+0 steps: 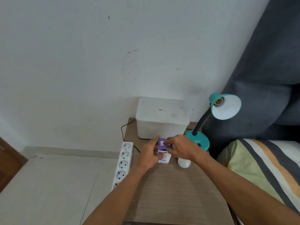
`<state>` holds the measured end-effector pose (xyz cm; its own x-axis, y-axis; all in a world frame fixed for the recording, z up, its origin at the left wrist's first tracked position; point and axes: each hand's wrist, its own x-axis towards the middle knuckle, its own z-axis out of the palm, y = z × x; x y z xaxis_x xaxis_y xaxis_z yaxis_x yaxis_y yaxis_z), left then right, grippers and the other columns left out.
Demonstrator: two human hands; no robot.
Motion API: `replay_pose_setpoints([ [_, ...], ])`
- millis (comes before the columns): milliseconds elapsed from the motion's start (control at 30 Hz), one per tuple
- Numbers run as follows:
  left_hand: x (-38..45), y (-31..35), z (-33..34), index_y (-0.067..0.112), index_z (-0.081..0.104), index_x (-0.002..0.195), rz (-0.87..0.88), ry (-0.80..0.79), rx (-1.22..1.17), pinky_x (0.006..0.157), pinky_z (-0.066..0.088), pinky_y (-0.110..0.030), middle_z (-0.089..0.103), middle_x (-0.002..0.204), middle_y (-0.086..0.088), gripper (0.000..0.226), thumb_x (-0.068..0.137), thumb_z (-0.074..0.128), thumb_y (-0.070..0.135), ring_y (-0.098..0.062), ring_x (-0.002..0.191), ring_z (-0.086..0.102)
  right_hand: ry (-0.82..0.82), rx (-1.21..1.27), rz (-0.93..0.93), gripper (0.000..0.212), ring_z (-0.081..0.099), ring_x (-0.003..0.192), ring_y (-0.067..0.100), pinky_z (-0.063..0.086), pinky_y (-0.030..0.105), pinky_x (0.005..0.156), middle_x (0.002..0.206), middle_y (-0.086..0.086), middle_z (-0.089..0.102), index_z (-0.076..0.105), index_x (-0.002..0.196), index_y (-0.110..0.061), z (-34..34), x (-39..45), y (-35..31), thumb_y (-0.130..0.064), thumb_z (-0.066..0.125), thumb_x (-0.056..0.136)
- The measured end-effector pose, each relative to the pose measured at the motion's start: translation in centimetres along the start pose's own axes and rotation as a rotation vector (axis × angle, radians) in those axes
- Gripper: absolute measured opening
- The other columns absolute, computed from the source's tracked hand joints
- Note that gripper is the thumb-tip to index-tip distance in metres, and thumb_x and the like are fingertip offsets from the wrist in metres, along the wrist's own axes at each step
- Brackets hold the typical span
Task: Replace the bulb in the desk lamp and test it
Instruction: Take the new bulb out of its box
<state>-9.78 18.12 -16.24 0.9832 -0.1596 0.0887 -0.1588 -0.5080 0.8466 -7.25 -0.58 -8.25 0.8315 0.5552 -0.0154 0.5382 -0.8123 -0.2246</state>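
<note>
A teal desk lamp (pixel 197 140) stands at the back right of the wooden bedside table (pixel 175 195). Its shade (pixel 227 108) tilts toward me and the socket (pixel 219 101) inside holds no bulb. A purple and white bulb box (pixel 164 150) lies on the table in front of the lamp base. My left hand (pixel 149 155) grips the box's left side. My right hand (pixel 183 146) pinches its purple end flap from the right. A bare white bulb (pixel 184 163) lies on the table just under my right wrist.
A lidded white plastic box (pixel 162 117) sits against the wall behind the hands. A white power strip (pixel 123 163) hangs along the table's left edge, with a black cable (pixel 123 129) behind it. A striped pillow (pixel 263 163) and a dark headboard (pixel 267 70) are at the right.
</note>
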Motion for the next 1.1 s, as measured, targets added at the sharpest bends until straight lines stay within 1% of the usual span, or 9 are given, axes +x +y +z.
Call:
replay_pose_setpoints([
  [167,-0.3,-0.4,0.0,0.026,0.026,0.16,0.006,0.015,0.013,0.108,0.052,-0.038,0.06,0.144,0.001,0.104,0.078,0.089,0.023,-0.013,0.13,0.06,0.153,0.429,0.246,0.027,0.067,0.083,0.003,0.054,0.022,0.072,0.096,-0.008,0.075,0.074,0.114,-0.021,-0.6,0.2,0.0,-0.034,0.057,0.097],
  [267,-0.7,-0.6,0.2,0.029,0.028,0.153,0.038,0.02,0.026,0.106,0.053,-0.037,0.062,0.142,0.003,0.092,0.082,0.086,0.024,-0.01,0.128,0.061,0.26,0.735,0.442,0.032,0.067,0.092,0.01,0.058,0.033,0.083,0.104,-0.006,0.073,0.072,0.116,-0.021,-0.6,0.9,0.2,-0.042,0.062,0.094],
  [333,-0.7,-0.5,0.2,0.029,0.035,0.147,0.072,0.002,0.048,0.104,0.055,-0.039,0.063,0.14,0.002,0.08,0.084,0.084,0.023,-0.009,0.128,0.061,0.375,0.779,0.56,0.037,0.067,0.087,0.011,0.058,0.033,0.079,0.102,-0.003,0.071,0.067,0.119,-0.019,-0.3,1.3,0.0,-0.043,0.068,0.091],
  [433,-0.3,-0.5,-0.2,0.031,0.035,0.152,0.106,-0.02,0.08,0.105,0.055,-0.038,0.058,0.146,0.002,0.083,0.085,0.084,0.022,-0.009,0.129,0.06,0.598,0.642,0.619,0.029,0.062,0.076,0.005,0.05,0.019,0.066,0.085,-0.008,0.064,0.059,0.107,-0.02,-0.4,0.8,-1.1,-0.033,0.076,0.086],
  [467,-0.1,-0.5,-0.3,0.033,0.033,0.155,0.112,-0.029,0.085,0.105,0.054,-0.037,0.055,0.149,0.003,0.087,0.084,0.084,0.023,-0.01,0.129,0.059,0.58,0.572,0.55,0.026,0.062,0.077,0.005,0.049,0.017,0.067,0.085,-0.008,0.064,0.06,0.103,-0.02,-0.2,0.5,-1.2,-0.03,0.077,0.085],
  [600,0.1,-0.4,-0.6,0.032,0.025,0.161,0.126,-0.058,0.105,0.107,0.053,-0.035,0.051,0.152,0.001,0.096,0.085,0.084,0.026,-0.012,0.129,0.059,0.156,0.334,0.234,0.026,0.062,0.085,0.002,0.052,0.018,0.077,0.099,-0.006,0.07,0.071,0.109,-0.02,0.2,-0.2,-1.3,-0.016,0.076,0.084],
  [667,0.1,-0.4,-0.6,0.03,0.024,0.162,0.122,-0.063,0.118,0.108,0.052,-0.037,0.051,0.151,-0.001,0.098,0.084,0.084,0.027,-0.014,0.13,0.058,0.056,0.242,0.159,0.027,0.063,0.085,0.001,0.054,0.021,0.082,0.103,-0.004,0.075,0.074,0.111,-0.021,0.1,-0.1,-1.2,-0.013,0.072,0.085],
  [900,0.3,0.0,-0.8,0.025,0.026,0.162,0.083,-0.059,0.118,0.111,0.043,-0.028,0.054,0.15,-0.003,0.104,0.079,0.089,0.023,-0.017,0.133,0.056,-0.056,-0.026,0.107,0.035,0.066,0.073,0.016,0.059,0.036,0.069,0.094,0.001,0.076,0.07,0.116,-0.035,-0.2,1.5,-2.7,-0.017,0.052,0.091],
  [1100,0.4,-0.4,-0.9,0.023,0.028,0.161,0.081,-0.062,0.109,0.112,0.047,-0.037,0.058,0.145,-0.006,0.107,0.075,0.092,0.022,-0.02,0.132,0.058,-0.096,0.076,0.169,0.037,0.065,0.075,0.017,0.058,0.036,0.069,0.095,-0.003,0.075,0.071,0.114,-0.035,0.0,1.8,-3.2,-0.027,0.054,0.082],
])
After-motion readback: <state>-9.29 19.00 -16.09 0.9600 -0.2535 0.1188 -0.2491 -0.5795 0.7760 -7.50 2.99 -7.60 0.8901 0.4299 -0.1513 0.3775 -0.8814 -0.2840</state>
